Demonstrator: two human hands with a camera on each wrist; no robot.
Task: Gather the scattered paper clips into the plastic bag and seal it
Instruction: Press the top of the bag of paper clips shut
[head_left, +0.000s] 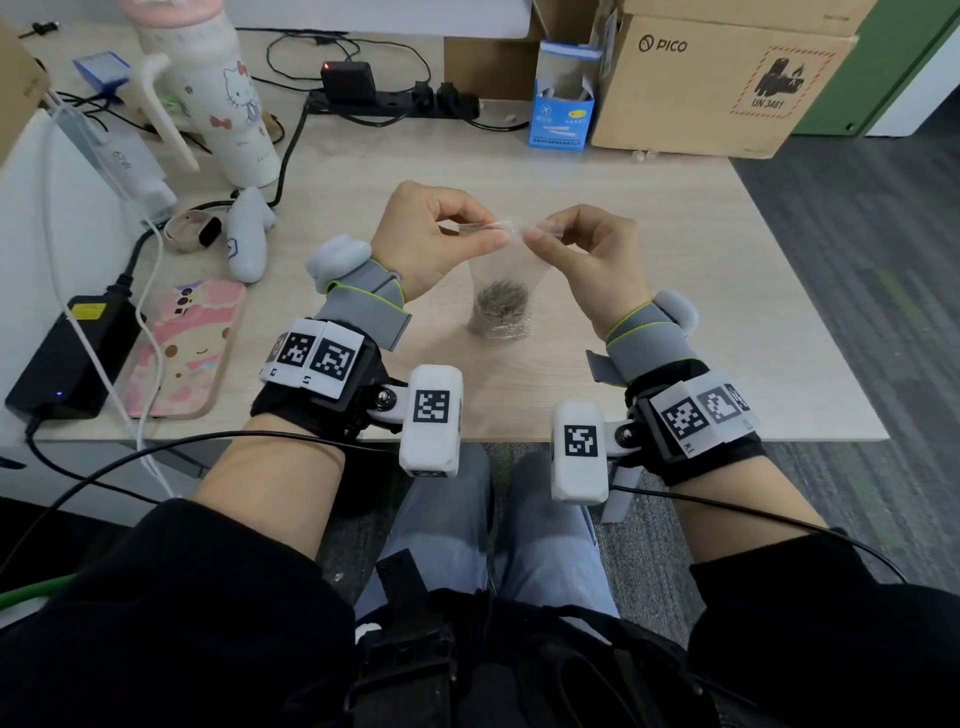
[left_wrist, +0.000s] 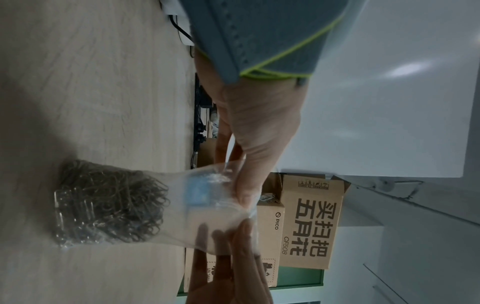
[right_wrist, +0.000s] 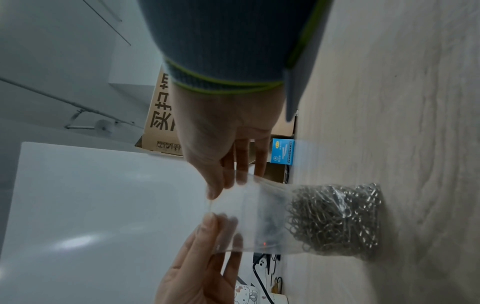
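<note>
A clear plastic bag (head_left: 501, 275) stands upright on the wooden table (head_left: 675, 312), its bottom filled with a heap of metal paper clips (head_left: 501, 306). My left hand (head_left: 491, 235) pinches the bag's top edge on the left, and my right hand (head_left: 537, 238) pinches it on the right, thumbs almost touching. In the left wrist view the left hand (left_wrist: 242, 195) grips the bag (left_wrist: 202, 207) above the clips (left_wrist: 109, 201). The right wrist view has the right hand (right_wrist: 215, 189) on the bag's rim (right_wrist: 259, 216), clips (right_wrist: 335, 220) below. No loose clips show on the table.
At the back stand a Hello Kitty bottle (head_left: 218, 88), a power strip (head_left: 395, 98), a blue box (head_left: 561, 109) and a PICO cardboard box (head_left: 717, 78). To the left lie a white controller (head_left: 247, 234), a pink phone (head_left: 182, 348) and a black adapter (head_left: 67, 358).
</note>
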